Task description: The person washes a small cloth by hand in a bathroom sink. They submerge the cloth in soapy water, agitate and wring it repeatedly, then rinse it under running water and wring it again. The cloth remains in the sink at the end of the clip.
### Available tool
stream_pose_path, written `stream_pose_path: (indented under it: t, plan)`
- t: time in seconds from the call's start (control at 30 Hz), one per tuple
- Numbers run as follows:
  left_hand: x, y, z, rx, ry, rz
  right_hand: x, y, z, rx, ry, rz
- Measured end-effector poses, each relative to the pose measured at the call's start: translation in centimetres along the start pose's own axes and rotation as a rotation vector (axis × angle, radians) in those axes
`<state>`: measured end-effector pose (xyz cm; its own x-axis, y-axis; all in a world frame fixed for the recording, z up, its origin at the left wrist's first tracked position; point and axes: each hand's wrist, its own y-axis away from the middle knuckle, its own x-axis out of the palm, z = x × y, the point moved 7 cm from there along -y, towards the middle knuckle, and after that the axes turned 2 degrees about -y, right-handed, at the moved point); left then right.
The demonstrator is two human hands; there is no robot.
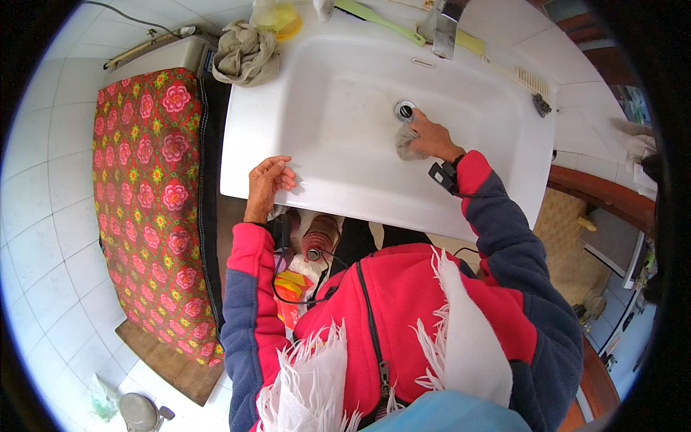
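Observation:
My right hand (433, 139) holds a bunched greyish cloth (408, 143) against the floor of the white sink basin (334, 119), just below the round metal drain (405, 110). Near the drain's rim, its fingertips are partly hidden by the hand itself. Over the front left rim of the sink rests my left hand (272, 179), fingers loosely curled with nothing in them. A chrome faucet (446, 32) stands at the back of the basin.
A crumpled grey cloth (246, 54) and a bottle of yellow liquid (278, 20) sit at the back left. Green-handled brush (380, 21) and pale brush (532, 81) lie along the back ledge. A flower-patterned cover (148, 200) drapes something at left. A cable hangs near my left sleeve.

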<state>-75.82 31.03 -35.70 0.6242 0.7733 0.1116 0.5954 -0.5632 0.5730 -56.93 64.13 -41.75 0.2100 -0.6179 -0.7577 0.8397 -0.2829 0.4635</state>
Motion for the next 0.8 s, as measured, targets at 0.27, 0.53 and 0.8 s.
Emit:
stream_pose_path:
  t: [0.27, 0.53, 0.8]
  plan:
    - [-0.1, -0.1, 0.2, -0.007, -0.002, 0.002, 1.1, -1.1, 0.5, -0.022, 0.045, 0.094]
    - [-0.1, -0.2, 0.2, 0.002, 0.017, 0.013, 2.2, -1.6, 0.1, -0.123, 0.009, 0.01]
    - [0.0, -0.2, 0.2, 0.01, 0.017, 0.018, 2.6, -1.7, 1.1, -0.295, 0.086, -0.087]
